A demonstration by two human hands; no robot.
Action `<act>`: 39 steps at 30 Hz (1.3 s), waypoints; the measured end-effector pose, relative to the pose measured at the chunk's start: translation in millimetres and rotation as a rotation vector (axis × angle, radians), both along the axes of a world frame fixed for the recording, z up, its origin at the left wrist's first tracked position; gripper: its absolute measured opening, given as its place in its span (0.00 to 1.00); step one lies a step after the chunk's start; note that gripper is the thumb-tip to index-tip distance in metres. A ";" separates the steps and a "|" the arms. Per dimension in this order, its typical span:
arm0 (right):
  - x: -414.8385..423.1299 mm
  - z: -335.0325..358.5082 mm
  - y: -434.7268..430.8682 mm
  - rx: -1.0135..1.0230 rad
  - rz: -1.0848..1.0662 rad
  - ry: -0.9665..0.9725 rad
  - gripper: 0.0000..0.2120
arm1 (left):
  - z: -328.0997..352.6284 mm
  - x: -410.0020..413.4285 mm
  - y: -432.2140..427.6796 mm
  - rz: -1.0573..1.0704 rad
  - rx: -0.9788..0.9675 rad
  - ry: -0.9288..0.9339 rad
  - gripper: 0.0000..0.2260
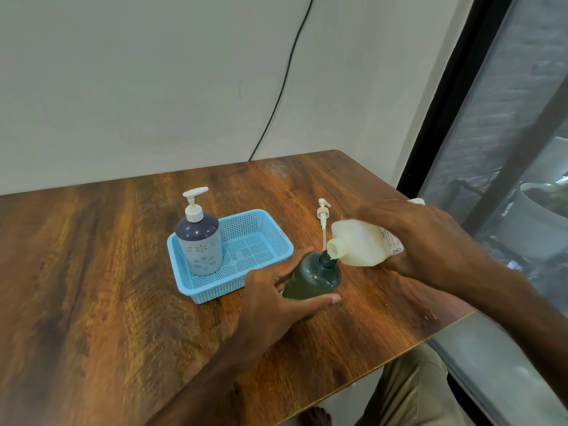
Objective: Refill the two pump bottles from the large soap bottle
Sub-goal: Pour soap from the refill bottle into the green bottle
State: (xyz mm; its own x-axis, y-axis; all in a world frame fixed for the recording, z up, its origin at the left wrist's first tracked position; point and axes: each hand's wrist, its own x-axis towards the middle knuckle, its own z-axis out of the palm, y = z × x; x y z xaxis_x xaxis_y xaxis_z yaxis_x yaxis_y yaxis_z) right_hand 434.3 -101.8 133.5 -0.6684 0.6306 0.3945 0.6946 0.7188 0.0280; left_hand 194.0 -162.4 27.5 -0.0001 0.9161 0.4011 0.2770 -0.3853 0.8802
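The task looked to be in its first half. Just to the right of the blue basket (270, 229), at its front corner, the dark green pump bottle (313, 278) stood on the wooden table (92, 272) with its neck open. The left hand (270, 290) held it, fingers and thumb curled round its body. The right hand (430, 241) gripped the large soap bottle (359, 244) from above and kept it tilted almost flat, further right of the basket, with its open spout touching the neck of the green bottle. So the pouring into this bottle was, I judge, in progress – but no stream of soap could be seen, and how full the green bottle was I could not tell.

The loose pump (323, 216) with its long tube lay on the table just beside the right wall of the basket. Inside the basket, in the left end, stood the purple pump bottle (199, 241) with flower pattern, upright and with its white pump screwed on. Whether it was full could not be seen. What seemed left: finish the green one, screw its pump back, and perhaps open and fill the purple one.

By count – two pump bottles, one large soap bottle, one loose pump, one basket, two hands.
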 end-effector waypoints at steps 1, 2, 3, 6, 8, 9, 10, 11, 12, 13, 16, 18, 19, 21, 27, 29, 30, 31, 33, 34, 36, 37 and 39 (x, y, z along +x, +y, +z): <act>1.0 -0.2 0.8 -0.001 -0.004 0.006 0.39 | 0.3 0.1 -0.5 0.001 0.001 -0.002 0.34; 1.3 0.0 1.4 -0.008 -0.003 0.013 0.39 | 0.8 0.2 -1.0 0.003 -0.002 -0.006 0.34; 1.7 -0.3 2.2 -0.023 0.002 0.020 0.38 | 0.9 0.2 -1.5 0.004 -0.009 -0.012 0.34; 5.3 -4.0 5.5 -0.121 0.021 0.052 0.36 | 2.5 -0.2 -2.0 0.003 -0.037 -0.029 0.31; 10.2 -8.9 6.7 -0.191 -0.008 0.114 0.37 | 4.7 -1.0 -1.4 -0.003 -0.064 -0.052 0.30; 11.9 -12.4 6.9 -0.227 -0.021 0.172 0.37 | 5.6 -1.7 -0.6 -0.002 -0.078 -0.063 0.29; 13.1 -17.1 6.7 -0.269 -0.026 0.235 0.37 | 5.9 -2.4 0.2 0.001 -0.092 -0.072 0.28; 13.4 -23.1 6.6 -0.316 -0.029 0.295 0.37 | 5.5 -2.8 1.0 0.003 -0.106 -0.078 0.28; 13.1 -29.6 6.2 -0.361 -0.036 0.354 0.37 | 4.9 -3.0 2.0 0.006 -0.116 -0.086 0.29; 13.2 -37.2 6.0 -0.400 -0.053 0.414 0.37 | 4.1 -2.8 2.9 0.009 -0.124 -0.097 0.30; 13.0 -55.9 3.3 -0.468 -0.127 0.580 0.37 | 2.3 -1.9 4.3 0.022 -0.151 -0.128 0.31; 12.3 -65.6 -0.3 -0.523 -0.176 0.704 0.36 | 1.8 -2.5 5.2 0.044 -0.173 -0.138 0.30; 13.5 -71.2 -0.5 -0.552 -0.188 0.772 0.37 | 1.2 -2.8 6.1 0.056 -0.182 -0.141 0.29; 16.8 -80.6 0.2 -0.582 -0.234 0.879 0.38 | 0.5 -2.8 7.2 0.079 -0.194 -0.151 0.29; 29.5 -95.7 4.8 -0.571 -0.351 1.006 0.42 | 0.7 1.0 3.8 0.118 -0.212 -0.186 0.30; 32.0 -98.2 4.3 -0.599 -0.336 1.002 0.42 | 1.4 2.6 -1.0 0.120 -0.218 -0.197 0.30; 33.4 -99.3 3.7 -0.619 -0.326 0.989 0.44 | 1.2 3.0 -3.9 0.121 -0.215 -0.202 0.29; 34.9 -100.0 3.0 -0.639 -0.328 0.970 0.47 | 1.3 3.3 -7.1 0.125 -0.210 -0.204 0.29; 35.9 -100.8 -0.7 -0.664 -0.355 0.942 0.55 | 3.1 2.1 -13.6 0.143 -0.204 -0.210 0.29; 35.6 -101.2 -4.0 -0.657 -0.377 0.947 0.59 | 3.3 0.3 -16.3 0.156 -0.204 -0.210 0.30; 30.5 -98.5 -16.5 -0.555 -0.448 0.966 0.60 | 4.0 -2.6 -22.0 0.184 -0.208 -0.212 0.31; 26.2 -95.9 -25.3 -0.454 -0.486 0.968 0.58 | 4.2 -3.3 -24.6 0.190 -0.210 -0.216 0.31; 13.9 -90.7 -46.4 -0.216 -0.488 0.988 0.50 | 1.6 -2.0 -28.5 0.187 -0.220 -0.210 0.31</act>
State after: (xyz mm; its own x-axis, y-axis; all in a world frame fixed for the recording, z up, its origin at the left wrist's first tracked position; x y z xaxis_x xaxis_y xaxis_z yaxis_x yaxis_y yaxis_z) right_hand 448.2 -148.2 42.9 0.2142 0.8589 0.4653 0.5517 0.2867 -0.7833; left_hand 192.0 -190.9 29.1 -0.2377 0.9568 0.1676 0.1293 -0.1399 0.9817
